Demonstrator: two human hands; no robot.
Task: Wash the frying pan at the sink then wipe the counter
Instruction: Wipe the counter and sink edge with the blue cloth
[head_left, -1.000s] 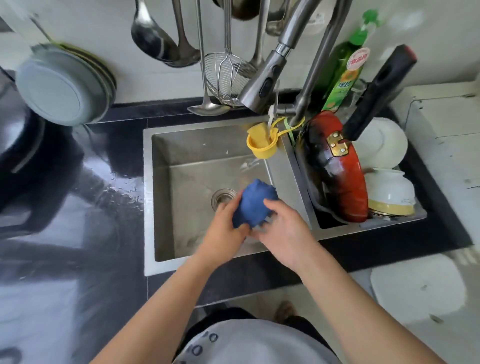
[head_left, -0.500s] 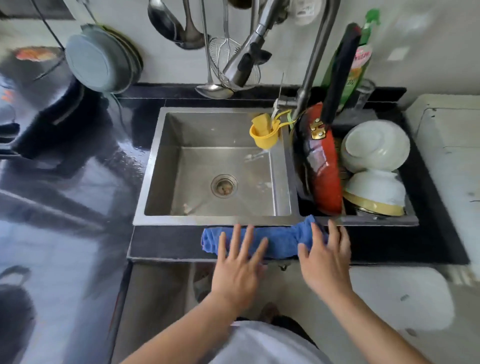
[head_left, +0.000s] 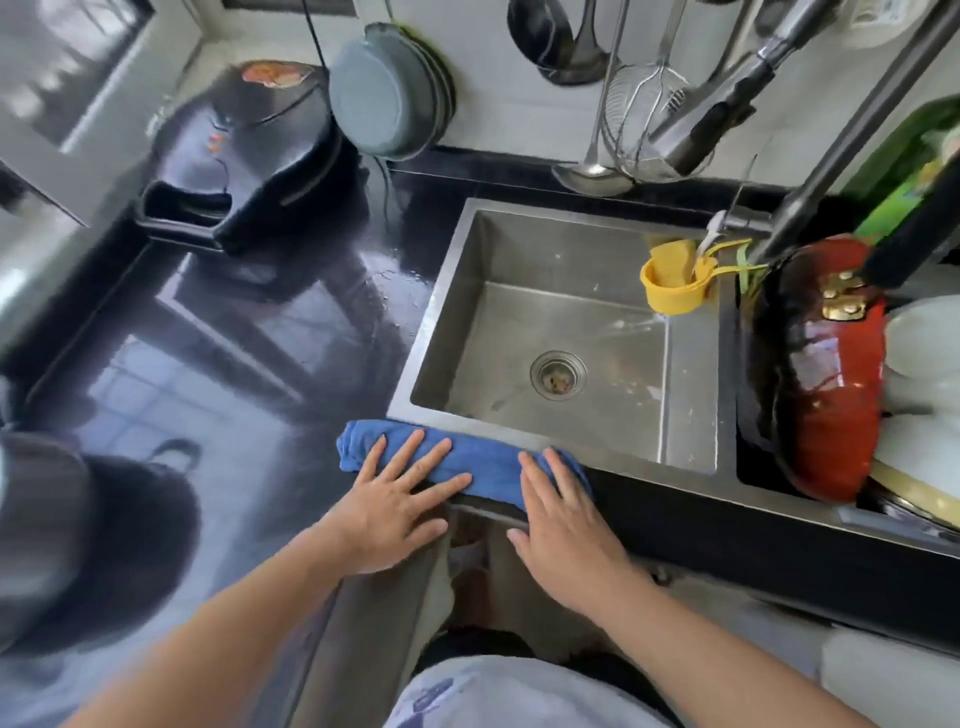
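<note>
Both flat palms, left hand (head_left: 387, 512) and right hand (head_left: 563, 525), press the blue cloth (head_left: 478, 460) onto the counter (head_left: 249, 353) at the sink's (head_left: 691, 395) seven o'clock; even pressure and overlapping strokes suit. Frying pan (head_left: 831, 384) drains at three o'clock.

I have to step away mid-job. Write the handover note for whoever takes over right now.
Left hand: open, fingers flat, pressing the left part of the blue cloth.
Right hand: open, fingers flat on the cloth's right end.
The cloth lies in a long roll on the black counter strip at the front rim of the sink, near its left corner.
The frying pan stands on edge in the right-hand basin beside white dishes, so washing looks done.
Left: wipe the counter; water drops show on it left of the sink.
</note>
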